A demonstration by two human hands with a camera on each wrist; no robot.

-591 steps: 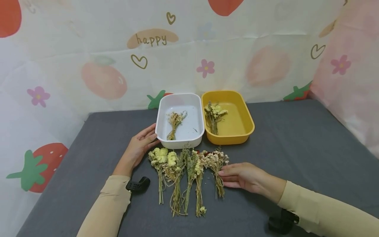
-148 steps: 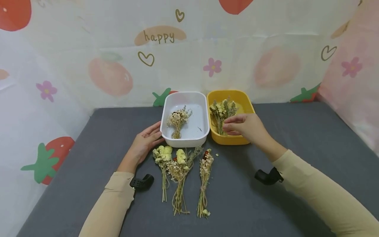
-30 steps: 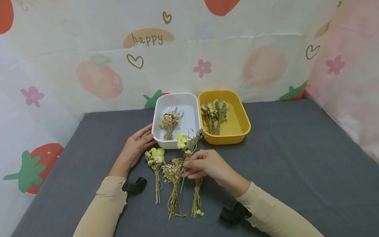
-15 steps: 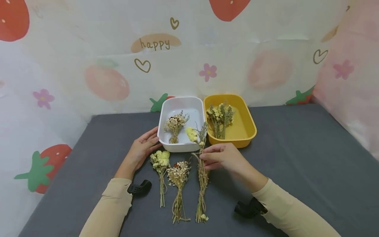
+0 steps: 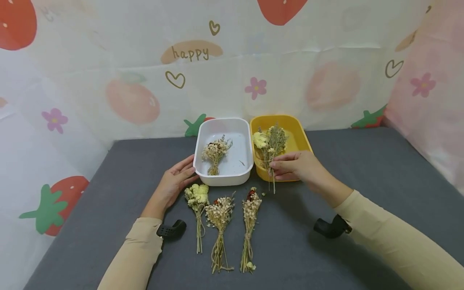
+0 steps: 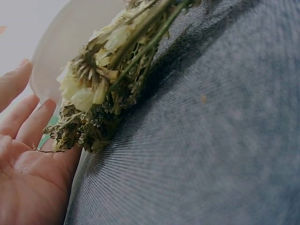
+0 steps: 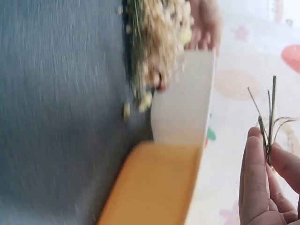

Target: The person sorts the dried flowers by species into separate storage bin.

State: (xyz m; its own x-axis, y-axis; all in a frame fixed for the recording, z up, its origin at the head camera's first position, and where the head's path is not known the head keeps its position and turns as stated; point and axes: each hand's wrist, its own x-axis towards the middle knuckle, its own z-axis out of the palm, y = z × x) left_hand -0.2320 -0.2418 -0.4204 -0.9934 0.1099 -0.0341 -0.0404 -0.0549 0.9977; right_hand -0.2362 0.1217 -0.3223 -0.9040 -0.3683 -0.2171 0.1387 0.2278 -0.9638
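My right hand (image 5: 302, 167) pinches the stems of a dried flower bunch (image 5: 261, 140), its yellow and grey-green heads over the yellow tray (image 5: 296, 139). In the right wrist view, the stem ends (image 7: 273, 103) stick out past the fingertips. With fingers extended, my left hand (image 5: 170, 185) touches the left side of the white tray (image 5: 222, 181). Inside the white tray lies a pale bunch with dark red bits (image 5: 215, 151). On the cloth lie a yellow-headed bunch (image 5: 197, 195), a pale bunch (image 5: 219, 211) and a slimmer pale-and-red bunch (image 5: 251, 207). The held bunch partly hides flowers in the yellow tray.
The two trays stand side by side near the back edge of a dark grey cloth-covered table (image 5: 362, 181). Behind them hangs a printed curtain (image 5: 282, 60). Small flower crumbs (image 5: 263, 194) lie on the cloth in front of the yellow tray.
Earlier, several bunches moved from the cloth into the yellow tray. Over the last second my right hand lifted another bunch from the middle and carried it right over that tray. The left hand stayed put.
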